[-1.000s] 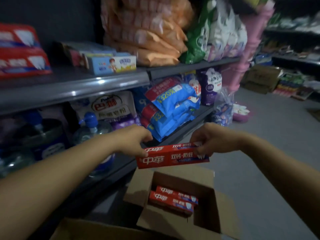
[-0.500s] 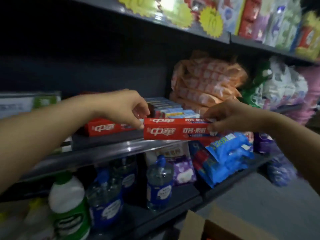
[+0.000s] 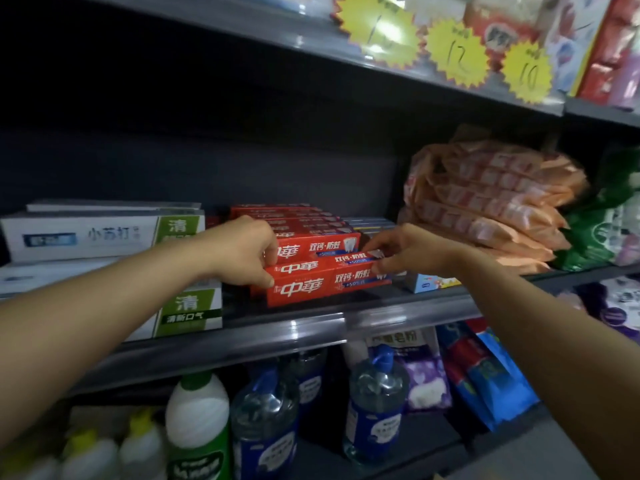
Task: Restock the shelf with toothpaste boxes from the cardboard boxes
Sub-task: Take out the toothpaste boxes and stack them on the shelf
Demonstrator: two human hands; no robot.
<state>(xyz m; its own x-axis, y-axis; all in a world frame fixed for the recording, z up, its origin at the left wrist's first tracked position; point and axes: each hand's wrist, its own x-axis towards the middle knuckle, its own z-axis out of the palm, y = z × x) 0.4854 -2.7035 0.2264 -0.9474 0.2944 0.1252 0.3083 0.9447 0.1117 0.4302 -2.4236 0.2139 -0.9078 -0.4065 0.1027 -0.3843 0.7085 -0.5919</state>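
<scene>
From the head camera, your left hand is pinching the left end of a red toothpaste box, thumb below and fingers curled on top. Your right hand is pinching its right end. The box is lying flat near the front of the shelf, touching more red boxes stacked behind it. White and green boxes are sitting to the left, and orange packs to the right.

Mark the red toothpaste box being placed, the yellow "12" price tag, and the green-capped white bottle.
red toothpaste box [image 3: 311, 289], head view, front face.
yellow "12" price tag [image 3: 456, 53], head view, middle.
green-capped white bottle [image 3: 197, 420], head view, white shoulder.
</scene>
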